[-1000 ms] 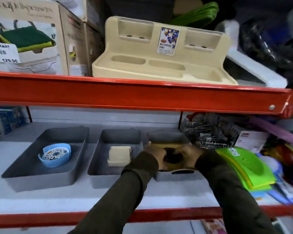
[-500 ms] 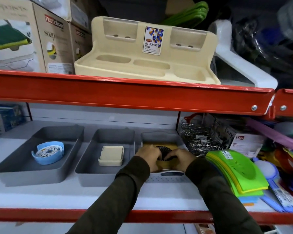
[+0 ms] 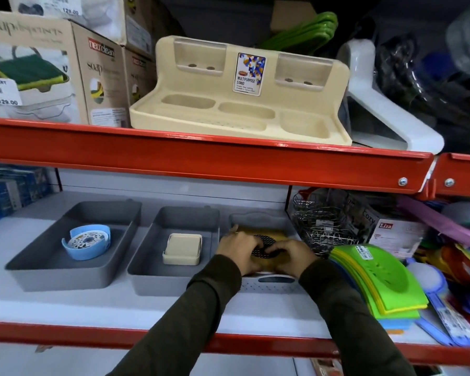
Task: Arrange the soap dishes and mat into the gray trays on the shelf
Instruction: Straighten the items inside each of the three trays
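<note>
Three gray trays sit side by side on the lower shelf. The left tray [image 3: 38,256] holds a round blue soap dish [image 3: 86,244]. A square beige soap dish [image 3: 182,249] lies in the middle tray [image 3: 147,256]. In the right tray [image 3: 266,284], a yellow mat [image 3: 276,236] with a black mesh centre lies under my hands. My left hand [image 3: 239,252] and my right hand [image 3: 291,255] both press on the mat, fingers curled over the mesh. The mat's front part is hidden by my hands.
A red shelf beam [image 3: 201,164] runs just above the trays. Wire baskets [image 3: 320,223] and a stack of green mats [image 3: 375,278] crowd the right side. A beige multipurpose stand [image 3: 239,104] and boxes [image 3: 38,69] fill the upper shelf. Blue packs [image 3: 8,191] sit at far left.
The camera has shifted a little; both hands stay on the mat in the right tray, with fingers drawn closer together over the black mesh.
</note>
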